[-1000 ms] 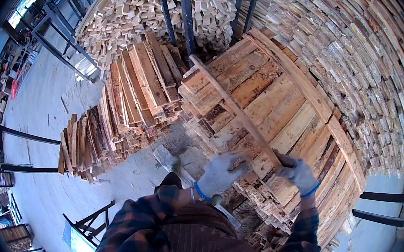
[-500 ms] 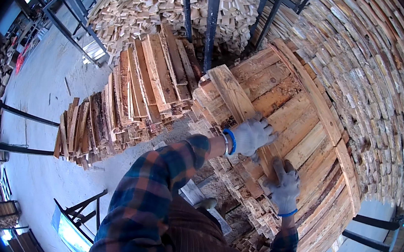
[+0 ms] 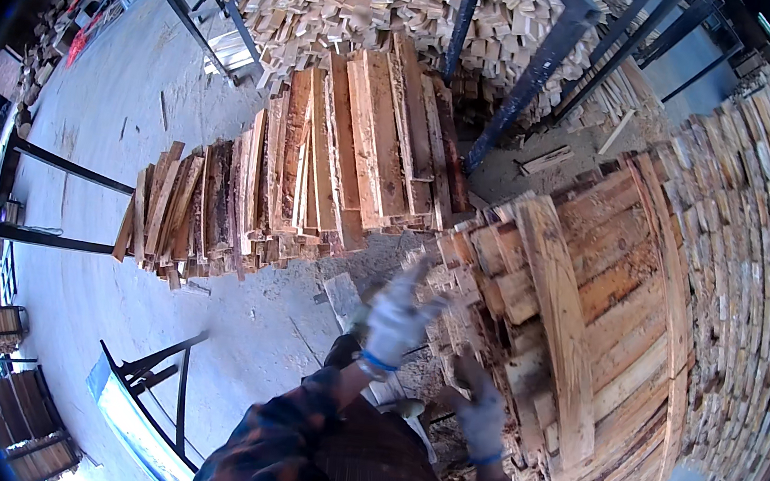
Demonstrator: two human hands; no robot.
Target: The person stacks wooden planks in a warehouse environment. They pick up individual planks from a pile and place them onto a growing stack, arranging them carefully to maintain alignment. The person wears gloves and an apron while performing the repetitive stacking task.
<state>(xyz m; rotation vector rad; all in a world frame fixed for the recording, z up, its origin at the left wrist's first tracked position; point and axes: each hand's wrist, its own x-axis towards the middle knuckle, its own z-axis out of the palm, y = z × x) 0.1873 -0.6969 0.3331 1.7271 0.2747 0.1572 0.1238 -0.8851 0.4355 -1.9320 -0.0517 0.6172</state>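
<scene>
My left hand (image 3: 396,325), in a grey-white work glove with a blue band at the wrist, is in the air with its fingers spread and nothing in it. Close by, my right hand (image 3: 481,421), gloved the same way, is blurred by motion; its thumb and fingers look apart, and no object shows in it. Both are at the near left side of a stack of rough boards (image 3: 640,374). Across the top of that stack lies a loose wide plank (image 3: 559,313), apart from both hands. Another strip of wood (image 3: 672,264) runs along the stack's far right edge.
Left of centre stands a lower pile of bark-edged boards (image 3: 290,154). Behind it are a heap of short offcuts (image 3: 374,2) and a dark metal post (image 3: 521,85). A tall wall of stacked slats (image 3: 758,217) rises at right. A black metal frame (image 3: 165,377) stands lower left.
Both hands have let go of the wide plank and drawn back toward me, off the stack. The plank stays lying on top. My view has turned to the left.
</scene>
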